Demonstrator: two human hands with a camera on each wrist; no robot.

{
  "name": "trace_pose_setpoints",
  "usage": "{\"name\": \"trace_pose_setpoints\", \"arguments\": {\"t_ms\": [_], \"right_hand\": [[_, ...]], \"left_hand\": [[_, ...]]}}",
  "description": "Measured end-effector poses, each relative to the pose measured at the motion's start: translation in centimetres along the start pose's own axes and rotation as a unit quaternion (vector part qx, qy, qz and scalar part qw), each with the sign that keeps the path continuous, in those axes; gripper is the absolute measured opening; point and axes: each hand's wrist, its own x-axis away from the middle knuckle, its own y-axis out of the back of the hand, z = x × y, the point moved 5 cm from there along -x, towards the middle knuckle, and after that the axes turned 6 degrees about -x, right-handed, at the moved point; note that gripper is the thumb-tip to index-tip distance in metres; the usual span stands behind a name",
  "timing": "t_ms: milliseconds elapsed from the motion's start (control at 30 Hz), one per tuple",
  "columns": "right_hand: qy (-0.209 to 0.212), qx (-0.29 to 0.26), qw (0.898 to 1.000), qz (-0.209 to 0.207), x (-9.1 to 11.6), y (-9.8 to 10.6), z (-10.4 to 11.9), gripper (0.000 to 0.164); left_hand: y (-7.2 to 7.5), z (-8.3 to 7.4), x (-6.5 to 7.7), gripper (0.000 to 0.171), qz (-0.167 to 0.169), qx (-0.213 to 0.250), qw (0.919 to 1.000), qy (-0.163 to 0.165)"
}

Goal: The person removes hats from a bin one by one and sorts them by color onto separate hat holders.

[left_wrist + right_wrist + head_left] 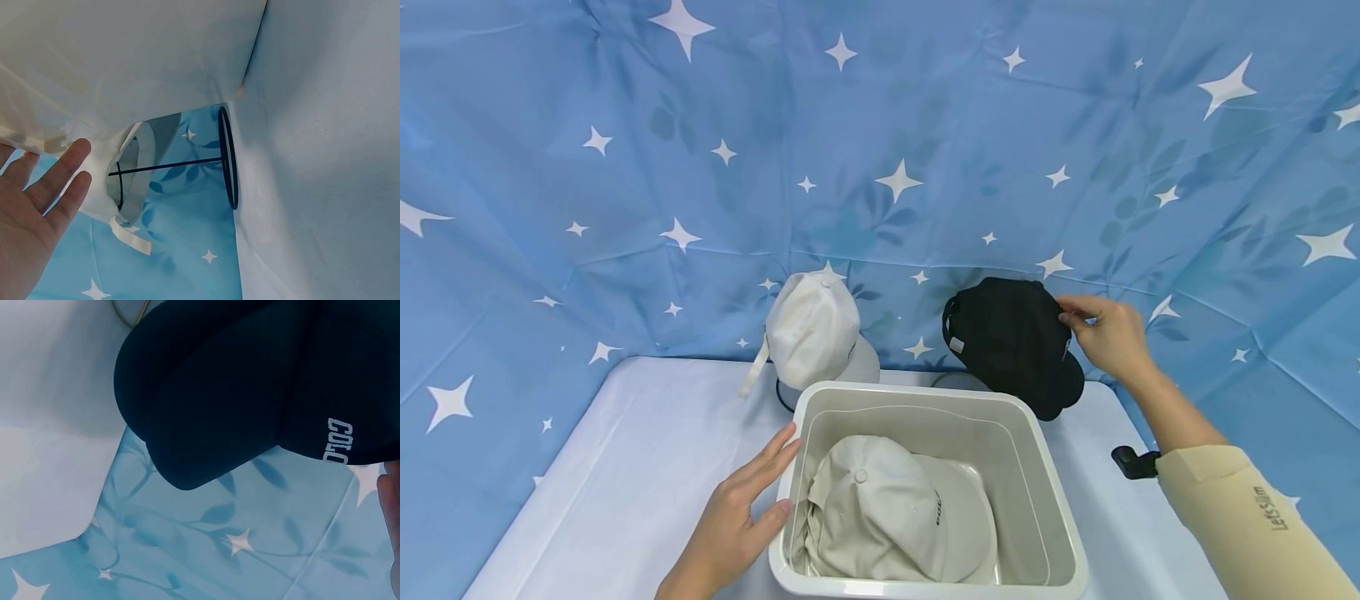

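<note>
At the back right, my right hand (pixel 1108 337) pinches the upper side of a black baseball cap (pixel 1007 342) between thumb and fingers. In the right wrist view, the cap (pixel 237 394) shows white lettering and two overlapping dark brim edges, with fingers (pixel 390 512) at its side. My left hand (pixel 730 508) has its fingers spread and fairly straight, touching the left wall of a light grey plastic tub (pixel 1060 533). Inside this tub lie beige caps (pixel 880 508), the top one with its brim to the right.
A white cap (pixel 816 329) sits on a black wire stand (pixel 228 159) behind the tub, its strap hanging loose. The white table (pixel 647 467) ends against a blue star-patterned cloth (pixel 880 125). A thin wire ring (pixel 951 379) shows beneath the black cap.
</note>
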Motion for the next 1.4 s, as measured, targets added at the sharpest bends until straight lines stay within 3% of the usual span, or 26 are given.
{"name": "trace_pose_setpoints", "arguments": {"t_ms": [467, 833, 1100, 1400], "right_hand": [[-0.043, -0.006, 0.999, 0.030, 1.2, -0.3, -1.3, 0.026], [-0.099, -0.002, 0.994, 0.056, 1.8, 0.3, -0.8, 0.031], [-0.085, 0.002, 0.996, 0.034, 1.9, 1.3, 0.6, 0.030], [-0.020, -0.015, 1.000, 0.001, 1.7, 1.9, 3.6, 0.029]], "left_hand": [[0.0, -0.1, 0.0, 0.062, -0.003, 0.003, 1.0000, -0.002], [-0.1, -0.3, -0.1, 0.061, -0.008, 0.007, 0.9999, -0.005], [0.0, -0.5, -0.1, 0.061, -0.013, 0.010, 0.9998, -0.012], [0.0, -0.4, 0.0, 0.060, -0.016, 0.013, 0.9997, -0.009]]}}
